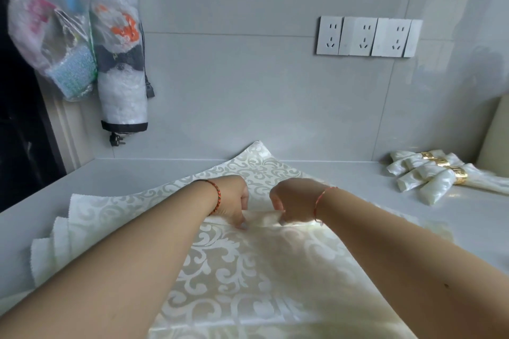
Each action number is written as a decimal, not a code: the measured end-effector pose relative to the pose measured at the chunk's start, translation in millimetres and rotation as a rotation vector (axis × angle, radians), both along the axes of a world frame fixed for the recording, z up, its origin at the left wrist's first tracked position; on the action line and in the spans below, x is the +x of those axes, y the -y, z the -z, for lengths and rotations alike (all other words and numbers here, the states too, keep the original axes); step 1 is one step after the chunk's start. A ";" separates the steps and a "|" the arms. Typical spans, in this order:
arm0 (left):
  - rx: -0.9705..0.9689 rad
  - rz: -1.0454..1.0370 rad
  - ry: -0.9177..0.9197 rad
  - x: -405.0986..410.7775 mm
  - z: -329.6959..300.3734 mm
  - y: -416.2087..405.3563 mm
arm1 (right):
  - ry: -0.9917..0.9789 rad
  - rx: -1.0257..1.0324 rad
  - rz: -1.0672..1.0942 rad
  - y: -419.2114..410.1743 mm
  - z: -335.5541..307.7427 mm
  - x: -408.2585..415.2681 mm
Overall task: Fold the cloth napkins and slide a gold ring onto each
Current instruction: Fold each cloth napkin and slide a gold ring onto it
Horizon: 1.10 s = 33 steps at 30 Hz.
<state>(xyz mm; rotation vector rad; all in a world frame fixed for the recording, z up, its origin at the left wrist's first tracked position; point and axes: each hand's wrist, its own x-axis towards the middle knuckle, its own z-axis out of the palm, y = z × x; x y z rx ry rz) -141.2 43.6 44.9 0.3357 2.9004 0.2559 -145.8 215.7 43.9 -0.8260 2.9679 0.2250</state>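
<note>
Cream damask cloth napkin (234, 270), soft and slippery, drapes limply; left hand (234, 198) and right hand (292, 201) pinch its central fold, the best grip.

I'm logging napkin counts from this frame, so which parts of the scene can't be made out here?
- Head view: fingertips of left hand and right hand curl under, hidden in the pinched fold of the top napkin.
- Number of stacked napkins: arms cover them, bottom edge cuts them off.
- Finished napkins overlap; gold rings partly hidden, count unsure.
</note>
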 end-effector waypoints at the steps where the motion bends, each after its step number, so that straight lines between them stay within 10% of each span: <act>1: 0.028 0.002 -0.041 4.9 2.9 1.9 | -0.064 0.008 -0.013 -0.5 3.5 5.1; 26: -0.084 -0.089 -0.002 32.4 4.5 11.1 | 0.164 -0.061 0.148 -14.4 2.0 17.5; 33: -0.092 0.005 -0.146 51.3 6.3 0.8 | -0.235 -0.006 0.015 -11.8 14.0 44.8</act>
